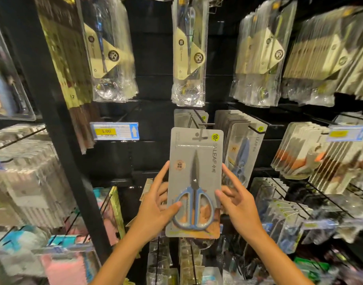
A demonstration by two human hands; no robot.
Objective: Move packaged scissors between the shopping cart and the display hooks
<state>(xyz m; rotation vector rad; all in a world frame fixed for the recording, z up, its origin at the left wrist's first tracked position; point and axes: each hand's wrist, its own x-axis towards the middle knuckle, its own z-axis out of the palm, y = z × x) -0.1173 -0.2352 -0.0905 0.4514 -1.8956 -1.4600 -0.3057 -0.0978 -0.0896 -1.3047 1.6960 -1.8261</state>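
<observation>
A flat grey cardboard blister pack of blue-handled scissors (195, 182) is held upright in front of the black display wall (152, 58), blades pointing up and handle loops at the bottom. The hang slot at the pack's top edge sits right at the tip of a thin black metal display hook (205, 124); whether the hook has entered the slot cannot be told.

The left hand (156, 206) grips the pack's lower left edge, thumb pressed on the front over the left handle loop, index finger stretched up along the left side and the other fingers curled behind. The right hand (238, 202) clasps the lower right edge, thumb tip on the front beside the right handle loop, index finger lying up the right side, the remaining fingers spread loosely.

Behind the held pack, a row of matching grey packs (188, 119) hangs on the same hook. Just to the right, a second row of grey scissor packs (242, 149) hangs on its own hook. Above, clear plastic sleeves with gold cards holding long utensils (188, 52) hang in rows. To the left, a blue-framed yellow price label (114, 131) with a white arrow is mounted on the wall.
</observation>
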